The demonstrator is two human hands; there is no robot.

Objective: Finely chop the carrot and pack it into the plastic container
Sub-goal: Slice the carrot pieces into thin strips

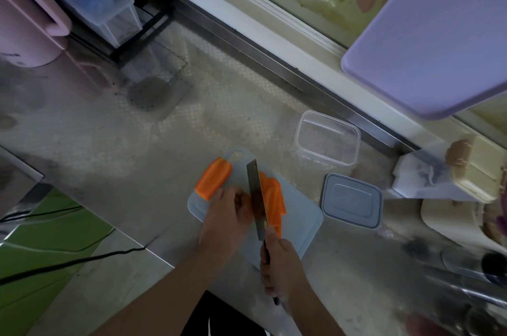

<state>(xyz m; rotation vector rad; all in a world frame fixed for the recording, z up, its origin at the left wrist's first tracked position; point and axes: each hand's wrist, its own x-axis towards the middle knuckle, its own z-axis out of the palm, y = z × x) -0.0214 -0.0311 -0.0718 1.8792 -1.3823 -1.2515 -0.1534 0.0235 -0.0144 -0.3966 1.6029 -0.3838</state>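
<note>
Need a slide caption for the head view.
Right hand knifes carrot strips on cutting board; container empty.

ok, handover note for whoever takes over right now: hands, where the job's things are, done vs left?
Right hand grips the knife by the handle, blade down along the carrot slabs on the cutting board.
Left hand is on the board against the left side of the blade; what it holds is hidden.
An uncut carrot piece lies at the board's far left edge.
Plastic container stands open and empty beyond the board; its lid lies to the board's right.
Done: carrot cut into long slabs.
Left: chop everything finely, pack the container, probably fit the lid.
</note>
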